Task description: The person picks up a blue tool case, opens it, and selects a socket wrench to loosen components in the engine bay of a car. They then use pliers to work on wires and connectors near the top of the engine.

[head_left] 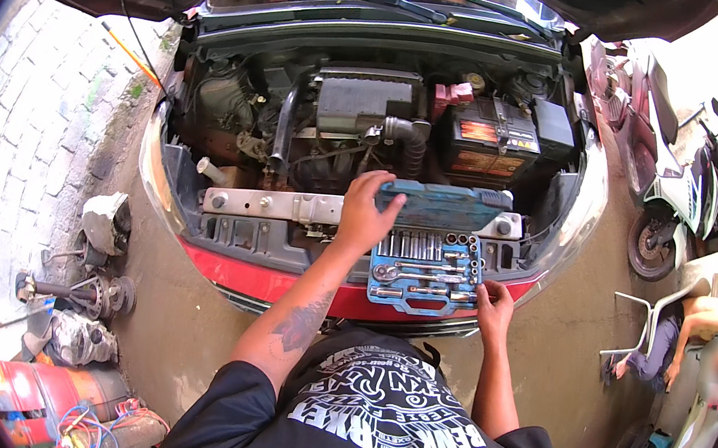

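**Open socket case (445,205) found under a two-point hold**

We took clock positions from the case. The red car (238,274) spread widest, its engine bay (238,122) uncovered and a black engine cover (350,104) at eleven o'clock. The blue case stood over the car's front edge; we could not tell whether anything beneath bore its weight. The left hand (367,214), at ten o'clock, gripped the corner of the raised lid; the right hand (496,306), at four o'clock, held the tray (380,299) by its edge in a narrow pinch.

In our judgement, good handling called for a level tray, since a tilt could spill pieces into the bay, and for a fuller right-hand hold beneath the rim. The lid wanted steady support against dropping. The ratchet (386,273) lay near nine o'clock in the tray, a row of sockets (410,246) near eleven; we judged that each piece should sit firmly in its recess before any carrying.

On markings, we noted bold white lettering across the black shirt (380,430) at six o'clock and an orange printed label on the battery (478,153) at one o'clock. We could make out no writing on the case.
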`<state>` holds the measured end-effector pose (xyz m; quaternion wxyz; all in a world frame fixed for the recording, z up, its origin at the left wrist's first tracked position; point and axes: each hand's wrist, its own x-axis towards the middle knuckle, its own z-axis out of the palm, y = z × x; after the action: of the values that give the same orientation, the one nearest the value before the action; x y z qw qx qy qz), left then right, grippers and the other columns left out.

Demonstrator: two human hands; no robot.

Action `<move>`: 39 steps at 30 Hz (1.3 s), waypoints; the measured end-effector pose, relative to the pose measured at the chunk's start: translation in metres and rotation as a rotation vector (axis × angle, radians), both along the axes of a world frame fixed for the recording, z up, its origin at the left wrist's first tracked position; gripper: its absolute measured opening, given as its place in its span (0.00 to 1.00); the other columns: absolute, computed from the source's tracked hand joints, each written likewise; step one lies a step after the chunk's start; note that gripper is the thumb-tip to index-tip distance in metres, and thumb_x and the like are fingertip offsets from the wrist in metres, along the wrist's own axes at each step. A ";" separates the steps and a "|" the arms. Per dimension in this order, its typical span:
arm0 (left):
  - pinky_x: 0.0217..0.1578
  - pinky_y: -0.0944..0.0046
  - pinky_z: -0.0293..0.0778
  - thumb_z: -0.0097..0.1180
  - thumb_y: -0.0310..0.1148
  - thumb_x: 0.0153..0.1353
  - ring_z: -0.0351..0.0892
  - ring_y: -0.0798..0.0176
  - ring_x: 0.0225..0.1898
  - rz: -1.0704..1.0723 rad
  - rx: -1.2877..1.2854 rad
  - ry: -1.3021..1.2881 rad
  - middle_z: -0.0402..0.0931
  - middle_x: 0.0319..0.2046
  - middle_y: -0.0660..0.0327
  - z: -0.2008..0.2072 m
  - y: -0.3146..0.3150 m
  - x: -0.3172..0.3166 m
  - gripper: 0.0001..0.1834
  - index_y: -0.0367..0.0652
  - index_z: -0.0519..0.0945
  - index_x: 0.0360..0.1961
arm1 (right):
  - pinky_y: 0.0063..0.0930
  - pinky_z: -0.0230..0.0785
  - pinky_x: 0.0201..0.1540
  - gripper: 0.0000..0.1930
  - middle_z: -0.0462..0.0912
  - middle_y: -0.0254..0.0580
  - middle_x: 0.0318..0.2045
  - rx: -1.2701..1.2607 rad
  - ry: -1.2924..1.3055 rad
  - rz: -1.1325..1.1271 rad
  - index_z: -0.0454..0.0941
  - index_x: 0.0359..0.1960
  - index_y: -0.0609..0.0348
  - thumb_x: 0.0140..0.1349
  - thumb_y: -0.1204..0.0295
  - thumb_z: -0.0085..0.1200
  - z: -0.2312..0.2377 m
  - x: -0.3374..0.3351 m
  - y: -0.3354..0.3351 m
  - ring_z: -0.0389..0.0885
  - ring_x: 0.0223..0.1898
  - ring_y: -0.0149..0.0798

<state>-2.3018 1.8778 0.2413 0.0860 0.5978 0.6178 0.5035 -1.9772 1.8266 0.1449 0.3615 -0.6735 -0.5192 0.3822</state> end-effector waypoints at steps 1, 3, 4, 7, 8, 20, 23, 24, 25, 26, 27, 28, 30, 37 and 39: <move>0.55 0.53 0.74 0.72 0.34 0.55 0.78 0.46 0.53 -0.014 -0.037 -0.148 0.80 0.47 0.50 -0.005 0.005 -0.001 0.24 0.39 0.80 0.51 | 0.29 0.76 0.40 0.14 0.86 0.41 0.33 0.028 -0.059 -0.046 0.83 0.45 0.66 0.64 0.68 0.65 -0.004 -0.001 0.001 0.82 0.33 0.32; 0.55 0.53 0.74 0.73 0.33 0.53 0.79 0.46 0.52 -0.032 -0.072 -0.159 0.80 0.46 0.50 -0.011 0.010 -0.003 0.27 0.40 0.79 0.54 | 0.30 0.76 0.39 0.17 0.87 0.43 0.33 -0.048 -0.178 -0.037 0.83 0.46 0.65 0.64 0.64 0.65 -0.007 0.001 0.001 0.84 0.34 0.34; 0.55 0.54 0.74 0.74 0.32 0.52 0.79 0.46 0.52 -0.043 -0.118 -0.164 0.80 0.46 0.51 -0.012 0.013 -0.006 0.29 0.40 0.78 0.56 | 0.30 0.76 0.39 0.17 0.87 0.43 0.33 -0.093 -0.180 -0.030 0.83 0.46 0.65 0.64 0.62 0.65 -0.007 0.003 0.001 0.84 0.33 0.34; 0.52 0.58 0.76 0.76 0.26 0.46 0.81 0.51 0.49 -0.276 -0.302 -0.095 0.80 0.47 0.51 -0.007 0.017 -0.021 0.33 0.42 0.80 0.56 | 0.31 0.78 0.29 0.22 0.85 0.46 0.27 -0.462 -0.041 0.194 0.79 0.46 0.68 0.73 0.55 0.53 -0.003 0.011 -0.003 0.85 0.25 0.36; 0.51 0.60 0.76 0.76 0.26 0.46 0.82 0.54 0.48 -0.333 -0.307 0.156 0.80 0.48 0.52 -0.004 0.017 -0.026 0.31 0.41 0.81 0.54 | 0.31 0.79 0.29 0.22 0.85 0.46 0.27 -0.511 0.101 0.177 0.78 0.47 0.68 0.74 0.55 0.52 -0.003 0.011 -0.005 0.85 0.25 0.36; 0.48 0.64 0.77 0.74 0.21 0.50 0.82 0.69 0.41 -0.579 -0.450 0.007 0.87 0.40 0.58 0.063 0.088 -0.004 0.21 0.39 0.86 0.47 | 0.27 0.81 0.31 0.16 0.83 0.40 0.33 -0.304 0.674 -0.084 0.75 0.48 0.66 0.74 0.63 0.54 -0.011 0.016 -0.036 0.83 0.25 0.32; 0.45 0.63 0.78 0.72 0.21 0.49 0.83 0.66 0.39 -0.664 -0.439 0.004 0.87 0.39 0.58 0.061 0.129 0.030 0.20 0.39 0.86 0.46 | 0.28 0.82 0.31 0.16 0.84 0.41 0.33 -0.249 0.751 -0.216 0.75 0.48 0.65 0.74 0.62 0.54 -0.009 0.022 -0.037 0.83 0.26 0.32; 0.45 0.62 0.78 0.72 0.21 0.48 0.84 0.64 0.39 -0.704 -0.451 0.017 0.87 0.38 0.57 0.057 0.143 0.045 0.20 0.39 0.86 0.45 | 0.29 0.82 0.31 0.16 0.84 0.42 0.34 -0.240 0.763 -0.255 0.75 0.49 0.65 0.74 0.62 0.54 -0.010 0.023 -0.036 0.83 0.26 0.32; 0.45 0.62 0.78 0.72 0.21 0.47 0.84 0.63 0.39 -0.729 -0.474 0.054 0.87 0.38 0.56 0.050 0.155 0.060 0.20 0.39 0.86 0.45 | 0.29 0.82 0.31 0.16 0.84 0.42 0.34 -0.224 0.793 -0.274 0.75 0.49 0.65 0.74 0.62 0.54 -0.011 0.024 -0.036 0.83 0.26 0.32; 0.45 0.62 0.77 0.72 0.21 0.46 0.84 0.63 0.39 -0.770 -0.460 0.088 0.87 0.37 0.56 0.042 0.169 0.074 0.20 0.39 0.86 0.44 | 0.29 0.83 0.31 0.16 0.84 0.42 0.34 -0.240 0.772 -0.316 0.75 0.49 0.65 0.74 0.62 0.54 -0.013 0.024 -0.035 0.83 0.26 0.32; 0.46 0.62 0.77 0.72 0.21 0.46 0.84 0.63 0.39 -0.815 -0.488 0.056 0.87 0.38 0.55 0.034 0.183 0.086 0.20 0.39 0.86 0.44 | 0.29 0.83 0.31 0.16 0.84 0.43 0.34 -0.255 0.770 -0.343 0.75 0.49 0.65 0.74 0.62 0.54 -0.016 0.024 -0.035 0.83 0.26 0.32; 0.46 0.62 0.77 0.71 0.20 0.46 0.84 0.63 0.39 -0.856 -0.534 0.029 0.87 0.38 0.54 0.025 0.197 0.098 0.20 0.39 0.86 0.44 | 0.29 0.83 0.30 0.16 0.84 0.43 0.34 -0.285 0.762 -0.401 0.75 0.49 0.65 0.74 0.62 0.54 -0.019 0.025 -0.035 0.83 0.26 0.32; 0.48 0.60 0.77 0.71 0.25 0.48 0.86 0.58 0.43 -0.811 -0.514 0.023 0.86 0.40 0.52 0.009 0.225 0.113 0.19 0.39 0.86 0.44 | 0.29 0.84 0.30 0.16 0.84 0.42 0.33 -0.267 0.741 -0.393 0.75 0.48 0.65 0.74 0.61 0.54 -0.025 0.025 -0.037 0.83 0.25 0.32; 0.53 0.59 0.78 0.68 0.31 0.57 0.85 0.54 0.52 -0.487 -0.458 -0.075 0.82 0.52 0.47 -0.032 0.241 0.135 0.28 0.33 0.77 0.58 | 0.29 0.80 0.30 0.20 0.84 0.42 0.27 -0.377 0.466 -0.304 0.78 0.44 0.69 0.71 0.58 0.59 -0.023 0.043 -0.035 0.83 0.24 0.33; 0.54 0.57 0.78 0.66 0.32 0.62 0.83 0.52 0.55 -0.593 -0.540 -0.105 0.79 0.58 0.46 -0.039 0.217 0.118 0.33 0.32 0.70 0.66 | 0.30 0.78 0.31 0.21 0.83 0.42 0.25 -0.257 0.006 -0.285 0.79 0.43 0.68 0.69 0.57 0.61 -0.011 0.051 -0.032 0.81 0.24 0.33</move>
<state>-2.1841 2.0951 0.2020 0.4128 0.6796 0.5234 0.3062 -1.9260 1.7951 0.1341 0.3244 -0.7798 -0.3644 0.3923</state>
